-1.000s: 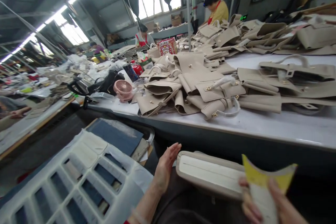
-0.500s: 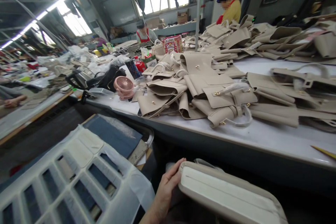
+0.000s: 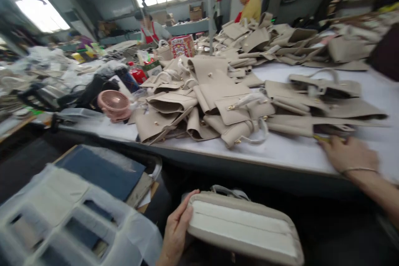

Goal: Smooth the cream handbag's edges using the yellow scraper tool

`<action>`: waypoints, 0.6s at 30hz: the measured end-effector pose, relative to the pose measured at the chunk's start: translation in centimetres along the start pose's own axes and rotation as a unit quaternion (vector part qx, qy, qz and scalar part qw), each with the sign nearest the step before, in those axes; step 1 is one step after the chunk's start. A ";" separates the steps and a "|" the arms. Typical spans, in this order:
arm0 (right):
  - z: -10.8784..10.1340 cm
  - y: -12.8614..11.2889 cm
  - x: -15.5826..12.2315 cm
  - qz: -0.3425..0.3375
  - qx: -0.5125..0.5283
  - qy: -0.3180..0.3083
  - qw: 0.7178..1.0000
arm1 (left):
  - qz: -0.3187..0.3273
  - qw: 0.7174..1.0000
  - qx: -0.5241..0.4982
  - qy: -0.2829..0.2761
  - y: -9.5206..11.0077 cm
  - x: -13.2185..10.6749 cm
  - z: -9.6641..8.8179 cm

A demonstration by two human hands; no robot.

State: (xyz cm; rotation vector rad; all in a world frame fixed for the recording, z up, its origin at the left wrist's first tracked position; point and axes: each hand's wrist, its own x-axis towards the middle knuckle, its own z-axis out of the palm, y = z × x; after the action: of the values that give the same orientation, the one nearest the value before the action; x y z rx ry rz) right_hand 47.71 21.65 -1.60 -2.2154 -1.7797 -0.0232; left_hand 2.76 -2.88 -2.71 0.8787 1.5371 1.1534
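Note:
My left hand (image 3: pixel 177 226) grips one end of a beige handbag (image 3: pixel 246 203) in front of me. The bag lies on its side with its white base panel (image 3: pixel 243 224) facing me, and a handle shows behind it. Out over the table's front edge, my right hand (image 3: pixel 350 153) has its fingers curled on a slim yellow tool (image 3: pixel 322 138). Its kind is unclear, as the hand covers most of it. Just beyond those fingers lie flat beige bag pieces (image 3: pixel 343 110).
A heap of beige bag pieces (image 3: pixel 218 91) covers the white table (image 3: pixel 286 153). A pink fan (image 3: pixel 114 105) and a red bottle (image 3: pixel 137 73) stand left of it. At lower left is a whitish tray with slots (image 3: pixel 65 199) beside a blue board (image 3: pixel 102 170). Co-workers sit behind.
The view has turned right. My right hand has come in from the right and onto the yellow tool, which was lying alone on the table. My left hand still holds the handbag.

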 end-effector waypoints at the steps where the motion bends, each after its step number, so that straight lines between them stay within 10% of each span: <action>1: -0.6 1.0 -0.1 0.018 -0.002 -0.006 1.000 | -0.023 1.000 -0.007 0.000 0.2 0.2 0.1; 9: -2.8 1.0 -10.3 0.047 0.261 -0.023 0.964 | -0.087 0.996 -0.024 0.023 1.5 1.0 1.0; 14: -3.0 -4.7 -20.6 0.112 0.523 -0.182 0.825 | -0.083 0.995 -0.039 0.040 1.4 1.2 1.5; 18: -2.0 -8.3 -23.7 0.149 0.626 -0.237 0.728 | -0.079 0.995 -0.021 0.051 1.6 1.1 1.4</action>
State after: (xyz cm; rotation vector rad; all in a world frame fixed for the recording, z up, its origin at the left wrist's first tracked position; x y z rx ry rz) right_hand 34.55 0.23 -2.56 -1.3922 -0.9324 1.4532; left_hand 3.84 -1.04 -1.61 0.6651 1.6276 1.1252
